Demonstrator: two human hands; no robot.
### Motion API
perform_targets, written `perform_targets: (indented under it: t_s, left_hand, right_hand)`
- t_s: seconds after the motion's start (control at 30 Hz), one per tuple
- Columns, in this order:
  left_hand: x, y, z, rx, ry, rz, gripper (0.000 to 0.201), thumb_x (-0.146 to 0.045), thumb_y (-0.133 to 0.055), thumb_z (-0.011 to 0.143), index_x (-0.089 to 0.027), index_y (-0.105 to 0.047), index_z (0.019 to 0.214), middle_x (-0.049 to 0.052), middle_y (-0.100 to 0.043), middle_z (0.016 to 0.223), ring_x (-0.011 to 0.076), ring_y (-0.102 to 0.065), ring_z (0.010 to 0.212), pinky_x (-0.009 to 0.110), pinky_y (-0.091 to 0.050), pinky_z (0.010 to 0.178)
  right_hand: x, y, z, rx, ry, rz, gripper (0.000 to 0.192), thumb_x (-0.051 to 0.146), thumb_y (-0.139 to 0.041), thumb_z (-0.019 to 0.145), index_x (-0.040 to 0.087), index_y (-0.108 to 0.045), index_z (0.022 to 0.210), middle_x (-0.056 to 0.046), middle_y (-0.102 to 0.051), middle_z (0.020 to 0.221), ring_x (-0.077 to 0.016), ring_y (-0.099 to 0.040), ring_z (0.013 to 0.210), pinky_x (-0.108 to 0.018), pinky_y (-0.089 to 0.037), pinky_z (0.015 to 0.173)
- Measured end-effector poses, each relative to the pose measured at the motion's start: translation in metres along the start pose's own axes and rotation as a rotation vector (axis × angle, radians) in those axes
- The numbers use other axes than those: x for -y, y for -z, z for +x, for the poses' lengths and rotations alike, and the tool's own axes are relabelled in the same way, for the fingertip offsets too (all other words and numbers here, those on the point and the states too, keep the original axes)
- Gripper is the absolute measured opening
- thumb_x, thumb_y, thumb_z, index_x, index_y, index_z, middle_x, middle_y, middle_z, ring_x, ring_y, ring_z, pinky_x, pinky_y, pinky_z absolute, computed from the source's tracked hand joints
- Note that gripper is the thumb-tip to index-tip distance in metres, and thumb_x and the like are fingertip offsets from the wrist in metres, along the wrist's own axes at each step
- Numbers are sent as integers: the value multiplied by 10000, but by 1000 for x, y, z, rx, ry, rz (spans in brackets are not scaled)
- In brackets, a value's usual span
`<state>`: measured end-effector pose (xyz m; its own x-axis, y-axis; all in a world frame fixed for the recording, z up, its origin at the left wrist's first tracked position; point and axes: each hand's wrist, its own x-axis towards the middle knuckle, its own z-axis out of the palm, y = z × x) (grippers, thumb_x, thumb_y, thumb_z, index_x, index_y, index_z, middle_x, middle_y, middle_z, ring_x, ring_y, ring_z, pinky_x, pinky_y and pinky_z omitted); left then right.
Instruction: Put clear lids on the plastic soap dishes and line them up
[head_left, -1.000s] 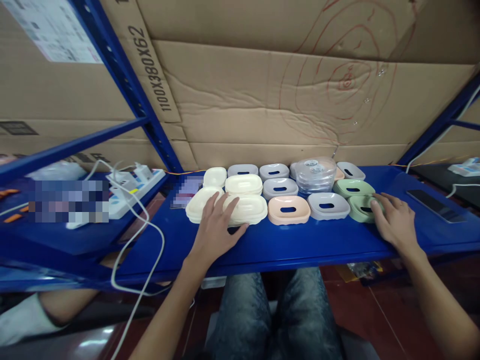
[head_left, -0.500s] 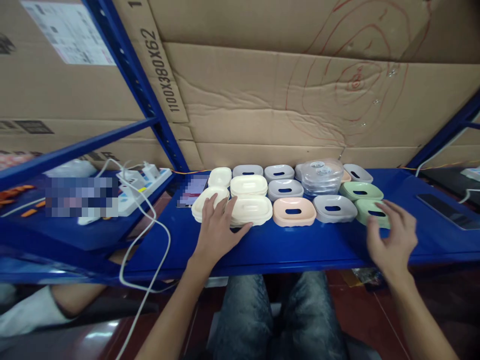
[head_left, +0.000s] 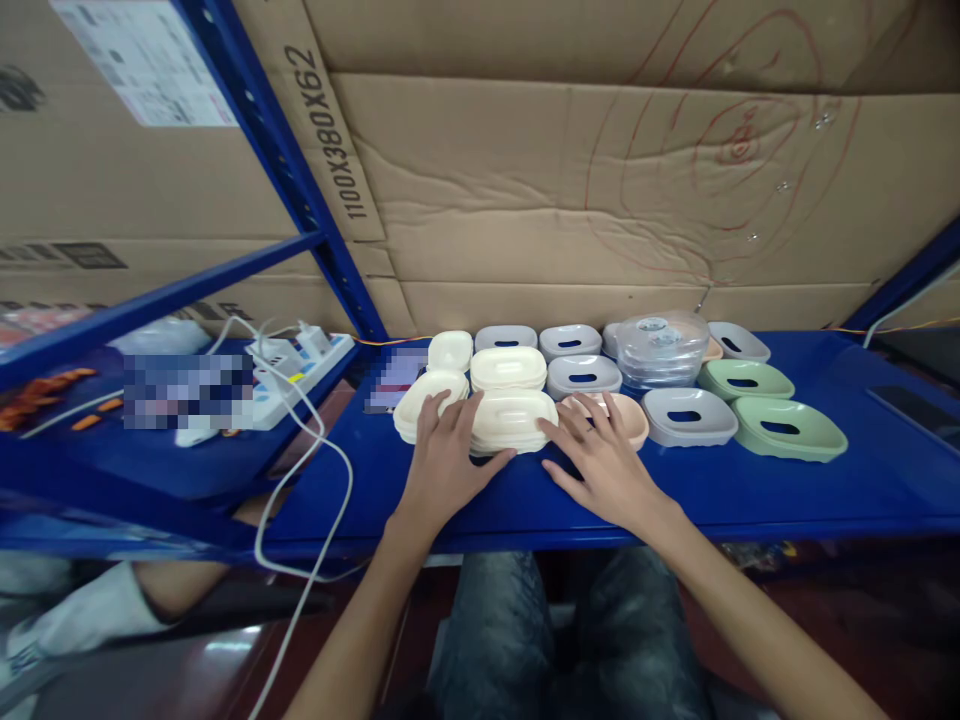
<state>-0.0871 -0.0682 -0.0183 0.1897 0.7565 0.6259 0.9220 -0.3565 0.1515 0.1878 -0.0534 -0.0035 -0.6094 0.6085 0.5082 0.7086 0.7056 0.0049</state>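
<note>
Both hands are down on the blue metal shelf point(head_left: 712, 495), and everything here sits around the front stack of cream oval plastic soap dishes point(head_left: 514, 420). The left hand point(head_left: 444, 463) lies flat just left of that stack, fingers spread loose, not gripping anything: the thumb runs along the stack's front edge and the fingertips reach up between it and the second cream stack of plastic dishes point(head_left: 421, 400) to its left.

The right hand point(head_left: 600, 462) is right of the cream stack, palm down and fingers open too, lying over the front of the peach oval plastic soap dish point(head_left: 634, 415), which touches the cream stack's right side. So that peach dish is partly under the fingers, with only its far rim showing.

Further right of the stack come a grey oval plastic dish point(head_left: 688, 417), then a pale green oval plastic dish point(head_left: 789, 429). Behind them sits a pile of clear plastic lids point(head_left: 660, 348).
</note>
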Motion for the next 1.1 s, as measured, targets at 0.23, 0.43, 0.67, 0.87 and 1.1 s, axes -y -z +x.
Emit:
perform_targets:
  t_s: [0.23,0.43,0.67,0.87,1.1]
  left_hand:
    - [0,-2,1,16,-9,-41,840,-608,-799,948,-187,-477,1599,212,-650,1500,471,-505,1514,696,-433,1281]
    - [4,-5,2,19,-14,-31,894,-680,-804,921,-154,-504,1579,234,-649,1460,471,-520,1475,687,-459,1256]
    - [4,-6,2,59,18,-24,931,-699,-788,920,-125,-510,1597,245,-616,1467,487,-483,1488,690,-455,1249]
    - [3,-5,2,40,-28,35,930,-699,-738,957,-89,-507,1620,268,-635,1464,527,-439,1539,740,-379,1289]
    - [3,-8,2,13,-60,89,918,-711,-713,974,-91,-515,1621,269,-660,1471,536,-461,1557,769,-309,1322]
  right_hand:
    - [3,3,-3,32,16,-48,588,432,-547,1127,316,-508,1703,-137,-650,1564,-433,-489,1535,-753,-305,1333]
    - [5,3,-4,16,19,-43,516,414,-532,1148,218,-593,1621,-147,-645,1572,-413,-485,1541,-718,-298,1350]
    - [4,1,-5,-4,30,-23,509,398,-549,1145,196,-592,1610,-156,-626,1612,-408,-499,1542,-723,-320,1343]
    - [4,1,-5,-7,30,-34,488,392,-546,1147,201,-618,1590,-157,-616,1635,-405,-510,1548,-717,-339,1337]
    - [6,-2,-5,5,1,-49,510,408,-546,1144,198,-620,1603,-153,-606,1655,-412,-497,1564,-722,-317,1347]
